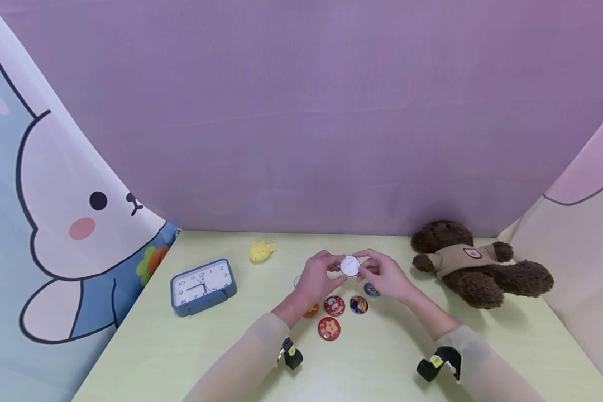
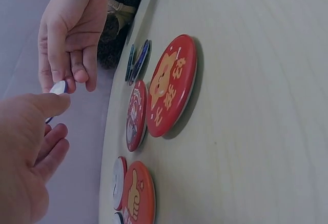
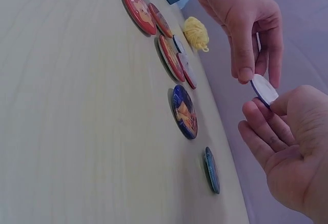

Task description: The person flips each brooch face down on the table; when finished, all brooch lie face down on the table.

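Note:
Above the table, both hands hold a white-faced round badge [image 1: 349, 266] with a dark rim. My left hand [image 1: 317, 276] pinches its left edge between thumb and fingers. On the opposite edge, my right hand [image 1: 386, 274] pinches it too. Several round badges lie below on the table: a red one with a yellow star [image 1: 329, 329], another red one [image 1: 334, 305], a dark blue and orange one [image 1: 359, 304] and a bluish one [image 1: 371, 289]. An orange badge [image 2: 139, 193] is partly covered by the left arm in the head view.
A blue clock [image 1: 203, 287] lies at the left of the pale table [image 1: 181, 352]. Behind the badges sits a yellow yarn bundle [image 1: 261, 251]. A brown teddy bear [image 1: 469, 262] lies at the right. A purple cloth [image 1: 301, 123] hangs along the back edge.

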The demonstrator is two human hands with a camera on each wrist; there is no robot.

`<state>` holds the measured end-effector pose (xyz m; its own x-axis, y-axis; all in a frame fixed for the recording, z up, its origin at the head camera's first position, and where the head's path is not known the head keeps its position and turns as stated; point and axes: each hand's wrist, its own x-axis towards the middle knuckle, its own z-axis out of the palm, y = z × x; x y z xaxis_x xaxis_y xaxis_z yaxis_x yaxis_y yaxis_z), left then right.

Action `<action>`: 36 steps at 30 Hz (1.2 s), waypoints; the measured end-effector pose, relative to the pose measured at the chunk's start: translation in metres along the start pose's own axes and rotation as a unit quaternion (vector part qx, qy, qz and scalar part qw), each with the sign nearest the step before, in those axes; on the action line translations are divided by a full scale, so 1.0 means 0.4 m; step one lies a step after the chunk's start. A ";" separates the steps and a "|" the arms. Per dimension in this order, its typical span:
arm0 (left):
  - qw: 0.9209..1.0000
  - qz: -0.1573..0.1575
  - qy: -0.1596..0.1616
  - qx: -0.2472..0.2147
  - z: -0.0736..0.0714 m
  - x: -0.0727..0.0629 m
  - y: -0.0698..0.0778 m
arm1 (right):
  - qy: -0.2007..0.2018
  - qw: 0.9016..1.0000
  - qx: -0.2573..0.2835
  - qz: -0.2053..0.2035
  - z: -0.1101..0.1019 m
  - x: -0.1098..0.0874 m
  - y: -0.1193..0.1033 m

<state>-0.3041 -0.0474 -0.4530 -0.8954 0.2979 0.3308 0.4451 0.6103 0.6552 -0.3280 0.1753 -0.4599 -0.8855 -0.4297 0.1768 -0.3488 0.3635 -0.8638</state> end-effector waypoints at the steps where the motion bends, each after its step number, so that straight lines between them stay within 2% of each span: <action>1: 1.000 -0.001 -0.001 0.001 0.001 0.000 0.000 | 0.000 1.000 0.000 0.000 0.001 0.000 0.000; 8: 1.000 -0.008 -0.012 0.007 0.006 0.001 -0.002 | -0.006 1.000 -0.019 -0.003 0.000 -0.002 -0.008; 14: 0.999 -0.005 -0.033 0.029 0.009 -0.003 -0.006 | -0.004 0.996 -0.084 -0.011 0.001 -0.009 -0.015; 20: 0.997 0.002 -0.054 0.049 0.012 -0.002 -0.011 | 0.002 0.985 -0.164 -0.046 0.005 -0.015 -0.007; 24: 0.993 0.005 -0.076 0.093 0.018 0.001 -0.012 | -0.002 0.975 -0.210 -0.073 0.007 -0.017 -0.001; 31: 0.982 -0.007 -0.104 0.158 0.029 0.002 -0.012 | -0.006 0.961 -0.255 -0.105 0.018 -0.019 0.006; 36: 0.979 -0.008 -0.104 0.175 0.034 0.002 -0.013 | -0.007 0.957 -0.273 -0.100 0.028 -0.018 0.010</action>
<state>-0.3073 -0.0404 -0.4655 -0.9001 0.4079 0.1534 0.4349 0.8193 0.3735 -0.3195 0.1707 -0.4697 -0.7818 -0.5453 0.3025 -0.6221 0.6490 -0.4380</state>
